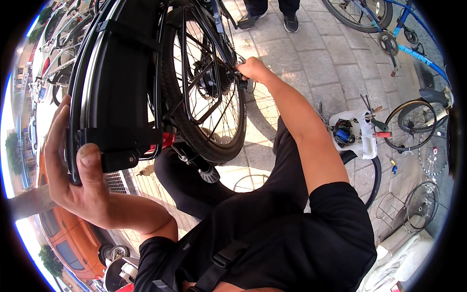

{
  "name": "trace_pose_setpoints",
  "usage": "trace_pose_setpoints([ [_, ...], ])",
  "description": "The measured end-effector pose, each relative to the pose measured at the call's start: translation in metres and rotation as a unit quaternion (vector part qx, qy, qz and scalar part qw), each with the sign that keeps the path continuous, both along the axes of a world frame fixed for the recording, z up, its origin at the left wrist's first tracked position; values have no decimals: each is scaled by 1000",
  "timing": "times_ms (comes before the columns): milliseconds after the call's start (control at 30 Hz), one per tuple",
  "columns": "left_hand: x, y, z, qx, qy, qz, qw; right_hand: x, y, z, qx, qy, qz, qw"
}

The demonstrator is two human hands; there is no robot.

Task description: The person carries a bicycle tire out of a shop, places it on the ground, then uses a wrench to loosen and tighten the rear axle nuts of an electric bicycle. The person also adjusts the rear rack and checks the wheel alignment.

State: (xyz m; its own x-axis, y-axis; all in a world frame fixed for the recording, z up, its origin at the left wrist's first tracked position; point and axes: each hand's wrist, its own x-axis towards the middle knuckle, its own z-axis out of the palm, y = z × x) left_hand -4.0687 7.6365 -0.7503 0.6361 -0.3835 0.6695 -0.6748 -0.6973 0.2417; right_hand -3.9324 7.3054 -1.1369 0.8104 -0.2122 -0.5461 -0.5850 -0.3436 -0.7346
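My left hand [87, 190] grips the end of a bicycle's black rear rack [74, 126], with the thumb on the near side and the fingers round the outer tube. A long black box [124, 82] is fixed in this rack. Beside it stands the rear wheel [214, 152], with a thick tyre and a dark, large hub [209, 80]. My right hand [253, 70] reaches to the axle end of the wheel, fingers closed; what they pinch there is mostly hidden. A red rear light [168, 140] sits below the rack, near my knee.
A white cut-open container [362, 129] with tools stands on the paving at right. Near it lie loose wheel rims [421, 207] and a black tyre [374, 182]. A blue bicycle [401, 24] is at the far right. Another person's shoes [291, 23] show ahead. An orange car [73, 243] is at left.
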Motion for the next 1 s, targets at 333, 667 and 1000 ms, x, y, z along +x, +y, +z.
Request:
trace_pose_setpoints([
  [333, -3, -5, -1, -16, -3, 13, 1000, -5, -3, -8, 143, -30, -48, 988],
  [667, 0, -1, 3, 2, -6, 0, 1000, -7, -12, -18, 239, 39, -36, 970],
  [1000, -1, -3, 5, 7, -4, 3, 1000, -8, -7, -20, 178, 64, -45, 981],
])
